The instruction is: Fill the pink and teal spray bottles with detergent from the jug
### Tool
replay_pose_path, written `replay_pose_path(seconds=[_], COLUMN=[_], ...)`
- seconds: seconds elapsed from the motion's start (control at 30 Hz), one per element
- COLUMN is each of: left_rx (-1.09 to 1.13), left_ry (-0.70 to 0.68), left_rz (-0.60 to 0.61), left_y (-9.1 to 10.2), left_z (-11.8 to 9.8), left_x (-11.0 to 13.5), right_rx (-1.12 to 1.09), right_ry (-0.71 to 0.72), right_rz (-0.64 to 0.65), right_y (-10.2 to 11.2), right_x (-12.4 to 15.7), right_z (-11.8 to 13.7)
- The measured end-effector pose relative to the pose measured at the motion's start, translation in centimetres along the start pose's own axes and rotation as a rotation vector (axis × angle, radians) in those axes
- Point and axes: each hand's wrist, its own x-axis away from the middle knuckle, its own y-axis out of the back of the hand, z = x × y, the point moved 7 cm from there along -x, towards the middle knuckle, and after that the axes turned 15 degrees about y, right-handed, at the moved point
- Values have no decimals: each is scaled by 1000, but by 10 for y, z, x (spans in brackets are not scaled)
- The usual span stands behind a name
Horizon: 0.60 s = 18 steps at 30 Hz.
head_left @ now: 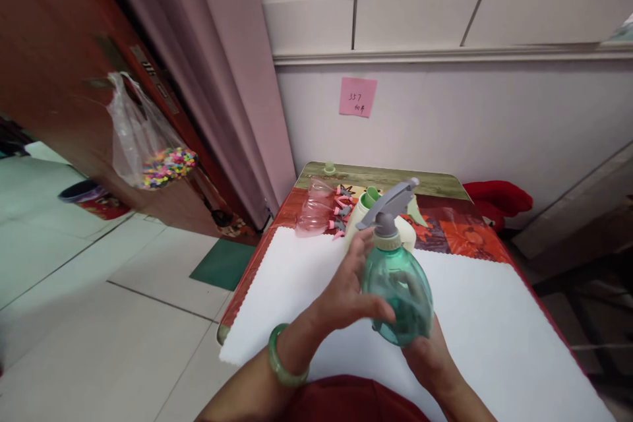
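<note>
A translucent green spray bottle with a grey trigger head and a pale collar is held upright, slightly tilted, above the white mat. My right hand grips it low on the right, with its fingers partly hidden behind the see-through body. My left hand curves around its left side, the thumb across the front and the fingers near the neck. On that wrist is a green bangle. Just behind the bottle stands a cream container with a green opening, partly covered.
Clear pink spray bottles with grey-and-pink heads lie at the table's back left. A small pale green cap sits near the back edge. A pink note is on the wall. A plastic bag of colourful bits hangs from the door.
</note>
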Motion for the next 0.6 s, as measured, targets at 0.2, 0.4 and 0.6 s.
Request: replay_pose_path(seconds=[0.2, 0.4, 0.6], left_rx=[-254, -1380, -1946], left_ry=[11, 60, 10], left_rz=[-354, -915, -634], left_y=[72, 166, 182], left_z=[12, -8, 27], left_x=[30, 71, 62], right_rx=[213, 557, 669], right_ry=[-222, -249, -271], right_rz=[140, 152, 151], right_y=[6, 52, 76], right_x=[16, 51, 74], right_z=[-34, -70, -95])
